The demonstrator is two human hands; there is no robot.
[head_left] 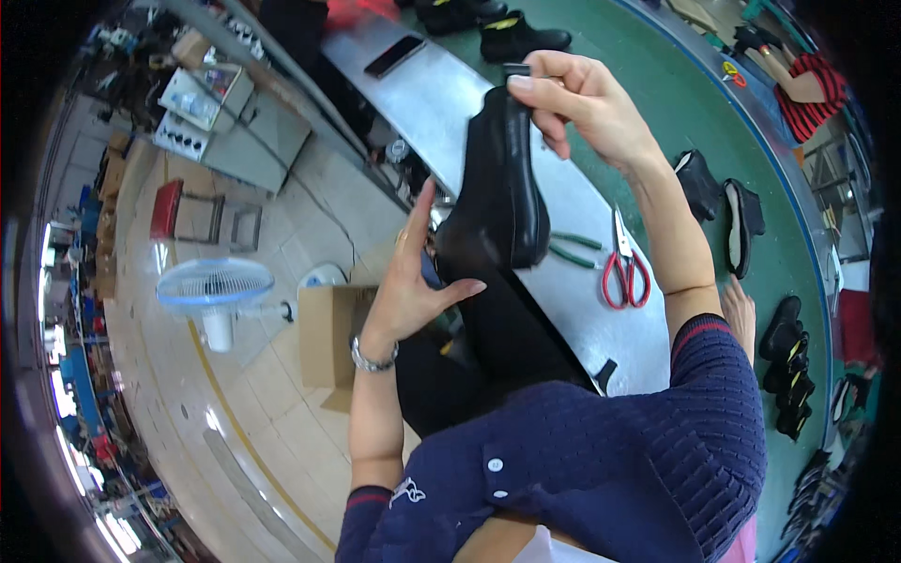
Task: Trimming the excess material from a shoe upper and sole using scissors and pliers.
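Note:
A black ankle boot (493, 178) hangs in front of me, its toe end low and its pull tab at the top. My right hand (587, 98) pinches that tab between thumb and fingers. Beside the toe end, my left hand (413, 281) has its thumb and fingers spread wide, with the boot close to the gap between them. Whether the left palm touches the boot I cannot tell. On the metal bench strip to the right lie red-handled scissors (626, 277) and green-handled pliers (574, 249). A small black piece (605, 373) lies nearer to me.
Several black boots stand on the green belt, among them one showing a pale lining (741, 225). A phone (395, 56) rests on the metal strip (591, 328). Left are a fan (216, 291), a cardboard box (324, 342) and a red-seated stool (167, 211). A co-worker in stripes (812, 94) sits across the belt.

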